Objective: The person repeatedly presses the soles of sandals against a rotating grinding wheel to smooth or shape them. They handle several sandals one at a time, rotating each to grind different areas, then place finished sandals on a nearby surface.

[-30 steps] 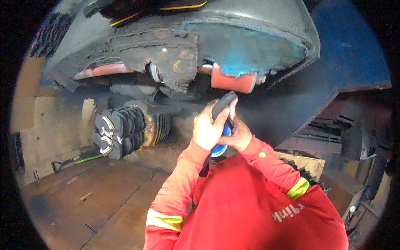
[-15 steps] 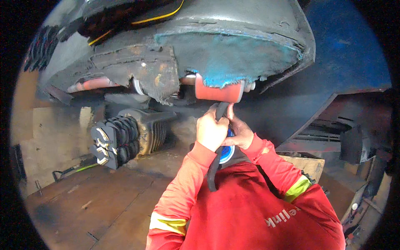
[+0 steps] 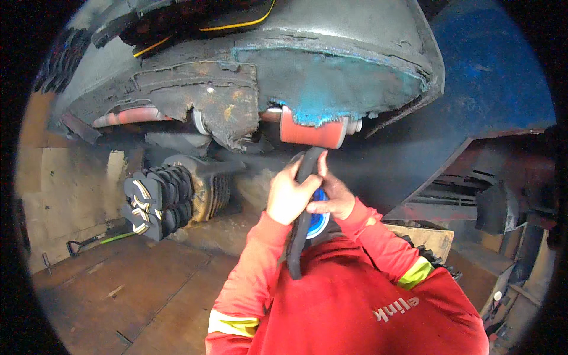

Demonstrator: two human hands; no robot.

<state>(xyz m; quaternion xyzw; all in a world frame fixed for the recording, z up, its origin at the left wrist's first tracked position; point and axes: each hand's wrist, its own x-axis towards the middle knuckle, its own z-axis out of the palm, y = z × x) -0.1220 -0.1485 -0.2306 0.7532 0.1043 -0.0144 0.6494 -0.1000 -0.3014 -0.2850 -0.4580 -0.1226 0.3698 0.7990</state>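
My left hand (image 3: 285,194) and my right hand (image 3: 335,195) are both closed on a thick black sole (image 3: 301,236), seen nearly edge-on. Its upper end is at the lower edge of a red-orange sanding roller (image 3: 310,131), apparently touching it. The lower end points down toward my red top. My left fingers wrap it from the left, while my right thumb lies across from the other side. Behind the sole, between my wrists, shows part of a round blue thing with a white rim (image 3: 319,223); most of it is hidden.
Over the roller hangs a dusty grey hood (image 3: 349,38) with a ragged teal cloth flap (image 3: 343,83). To the left, black flip-flop soles (image 3: 157,198) stand stacked beside a ribbed brown motor (image 3: 207,183). A blue panel (image 3: 485,71) rises on the right, above a wooden box edge (image 3: 438,239).
Both hands have shifted slightly left and down with the sole, and more of its length shows below my left hand. The view has moved a little.
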